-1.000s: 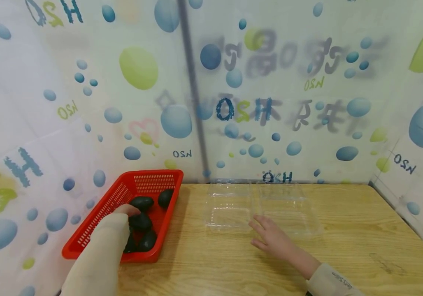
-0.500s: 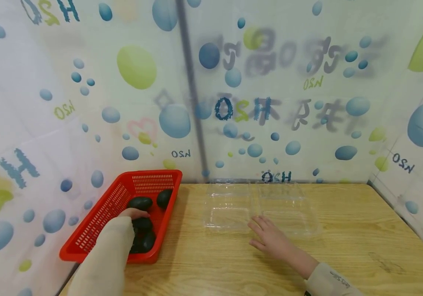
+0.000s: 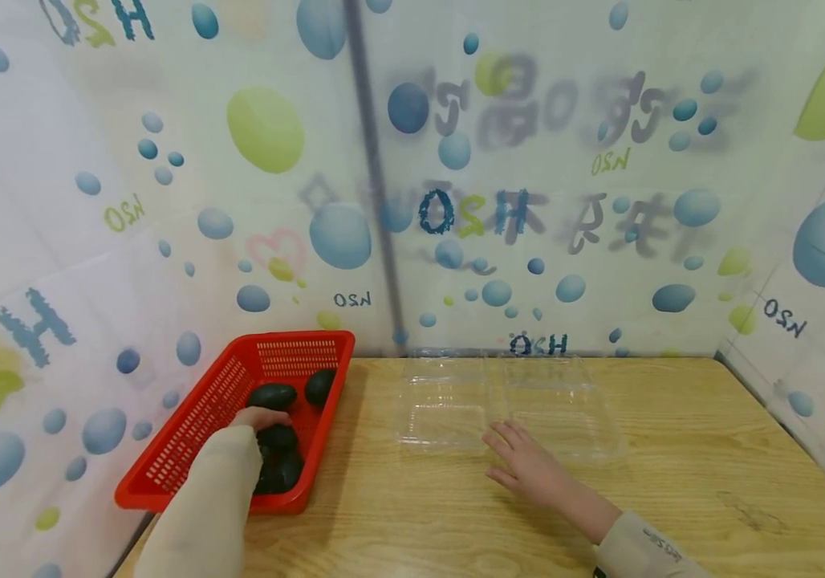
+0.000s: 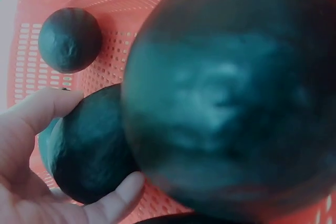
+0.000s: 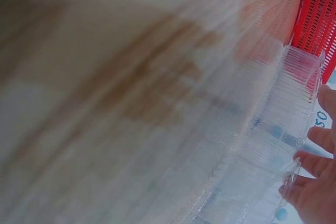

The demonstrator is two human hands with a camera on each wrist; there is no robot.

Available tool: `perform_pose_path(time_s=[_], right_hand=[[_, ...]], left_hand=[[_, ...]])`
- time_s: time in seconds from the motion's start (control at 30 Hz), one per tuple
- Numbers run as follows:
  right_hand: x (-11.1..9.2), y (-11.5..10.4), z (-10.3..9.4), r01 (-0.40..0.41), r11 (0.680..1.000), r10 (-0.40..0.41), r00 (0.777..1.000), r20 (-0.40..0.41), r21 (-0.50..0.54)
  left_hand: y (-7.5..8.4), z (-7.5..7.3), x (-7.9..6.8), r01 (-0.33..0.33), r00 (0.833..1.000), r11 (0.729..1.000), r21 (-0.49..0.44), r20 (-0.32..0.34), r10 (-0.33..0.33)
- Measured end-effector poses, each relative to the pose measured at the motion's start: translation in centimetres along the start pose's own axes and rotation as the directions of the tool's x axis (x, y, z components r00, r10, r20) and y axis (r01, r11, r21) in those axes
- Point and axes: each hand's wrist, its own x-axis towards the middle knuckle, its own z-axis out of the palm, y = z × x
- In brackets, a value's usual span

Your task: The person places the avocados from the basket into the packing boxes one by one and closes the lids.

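Observation:
My left hand (image 3: 264,417) is down in the red basket (image 3: 326,449), at the left of the table. In the left wrist view its thumb and a finger curl round a dark avocado (image 4: 94,145). Another avocado (image 4: 226,93) fills much of that view, close to the camera, and a third (image 4: 70,40) lies beyond. Several dark avocados, such as the far one (image 3: 319,387), lie in the basket, partly hidden by the hand and sleeve. My right hand (image 3: 531,470) has its fingers extended at the near edge of two clear plastic containers (image 3: 445,421); contact is hard to make out.
The wooden table (image 3: 412,514) carries the basket and the containers. A patterned sheet (image 3: 564,160) with blue and green spots rises behind the table. It also closes in the left and right sides.
My left hand has moved slightly right within the basket, onto an avocado, and then stayed nearly still. The right hand and the containers have kept their places.

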Motion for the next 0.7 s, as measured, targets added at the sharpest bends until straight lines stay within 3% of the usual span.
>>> perform_pose_path(time_s=[0.27, 0.47, 0.53, 0.7], right_hand=[[0.0, 0.1, 0.1, 0.001, 1.000, -0.001, 1.000, -0.007, -0.010], [0.0, 0.1, 0.0, 0.002, 1.000, -0.002, 1.000, 0.000, -0.001], [0.0, 0.1, 0.0, -0.001, 1.000, 0.001, 1.000, 0.005, 0.007], [0.0, 0.1, -0.1, -0.010, 1.000, 0.009, 1.000, 0.018, 0.023]], left_hand=[[0.2, -0.1, -0.1, -0.061, 0.997, 0.995, 0.075, 0.049, 0.057], [1.3, -0.9, -0.7, -0.089, 0.992, 0.993, 0.072, 0.099, 0.082], [1.7, -1.3, -0.8, -0.125, 0.987, 0.988, 0.088, 0.109, 0.116], [2.8, -1.7, -1.2, -0.199, 0.979, 0.970, 0.139, 0.080, 0.189]])
